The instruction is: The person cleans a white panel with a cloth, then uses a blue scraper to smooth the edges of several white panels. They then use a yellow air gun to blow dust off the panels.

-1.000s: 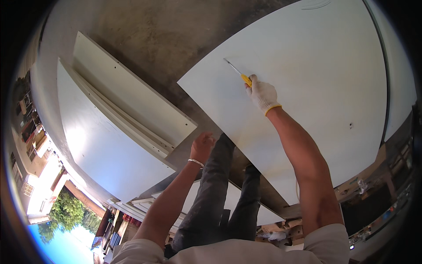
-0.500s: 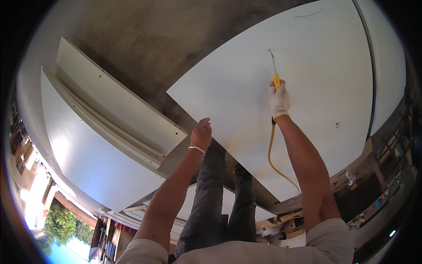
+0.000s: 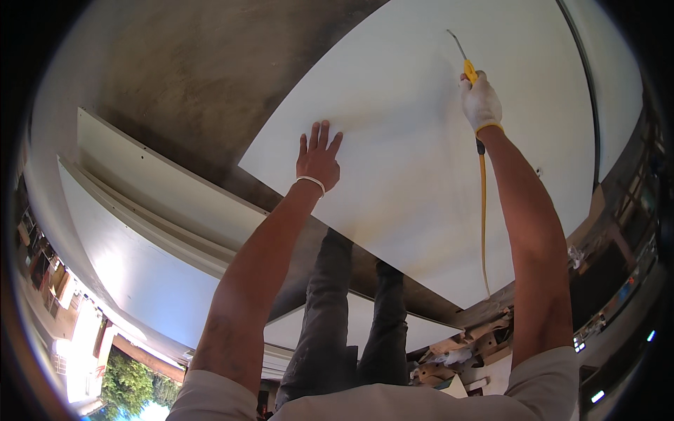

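A large white panel [image 3: 414,161] spreads before me. Over its far right part, my right hand [image 3: 483,102], in a white knit glove with a yellow cuff, is closed round a yellow air blow gun [image 3: 470,70]. The gun's thin metal nozzle points away toward the far side. From its rear end a yellow hose [image 3: 483,217] runs back toward me across the panel. My bare left hand [image 3: 319,158], with a white band at the wrist, is over the panel's left part, fingers spread and palm down. Whether its palm presses on the surface I cannot tell.
To the left stand long white boards [image 3: 168,182] with small holes along the edges, beside another glossy white panel [image 3: 140,259]. Brown concrete floor [image 3: 210,77] shows beyond. Cardboard scraps [image 3: 467,344] lie behind on the right. Another white panel [image 3: 621,91] adjoins at the far right.
My right hand has moved the blow gun farther away and to the right. My left hand has come forward from the panel's near edge to over its surface, fingers now spread.
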Motion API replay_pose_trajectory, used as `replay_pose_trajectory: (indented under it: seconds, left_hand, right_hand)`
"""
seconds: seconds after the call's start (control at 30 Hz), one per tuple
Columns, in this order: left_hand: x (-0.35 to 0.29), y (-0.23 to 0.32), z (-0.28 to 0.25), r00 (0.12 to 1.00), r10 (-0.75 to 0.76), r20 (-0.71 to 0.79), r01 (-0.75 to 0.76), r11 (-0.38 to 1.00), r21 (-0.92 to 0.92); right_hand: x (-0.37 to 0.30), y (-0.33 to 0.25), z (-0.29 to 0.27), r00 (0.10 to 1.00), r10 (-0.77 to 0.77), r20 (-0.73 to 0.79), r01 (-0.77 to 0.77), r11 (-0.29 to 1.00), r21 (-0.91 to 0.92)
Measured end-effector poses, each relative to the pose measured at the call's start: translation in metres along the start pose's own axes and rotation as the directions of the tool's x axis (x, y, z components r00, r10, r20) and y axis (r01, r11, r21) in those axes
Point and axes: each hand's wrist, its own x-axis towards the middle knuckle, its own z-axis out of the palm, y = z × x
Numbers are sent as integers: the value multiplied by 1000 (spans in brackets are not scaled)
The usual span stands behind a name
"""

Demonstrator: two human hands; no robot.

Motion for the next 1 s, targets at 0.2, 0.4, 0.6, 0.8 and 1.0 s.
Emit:
replay_pose_trajectory:
  seconds: [0.2, 0.4, 0.6, 0.8, 1.0]
  left_hand:
    - [2, 9, -10, 990, -49, 131, 40, 997, 69]
    - [-3, -1, -10, 993, -42, 108, 29, 992, 119]
    - [-25, -2, 16, 982, -180, 50, 180, 984, 6]
    - [-64, 9, 52, 974, -206, 94, 199, 977, 77]
    - [-74, 35, 71, 973, -184, 137, 179, 983, 50]
  right_hand:
    - [15, -33, 4, 995, -95, -26, 97, 992, 80]
    - [-179, -18, 86, 756, -557, 345, 563, 821, 93]
    - [-224, 50, 122, 995, -48, 91, 33, 987, 159]
    - [-240, 35, 108, 936, -247, 252, 226, 968, 109]
    - [-222, 21, 125, 960, -205, 192, 166, 966, 200]
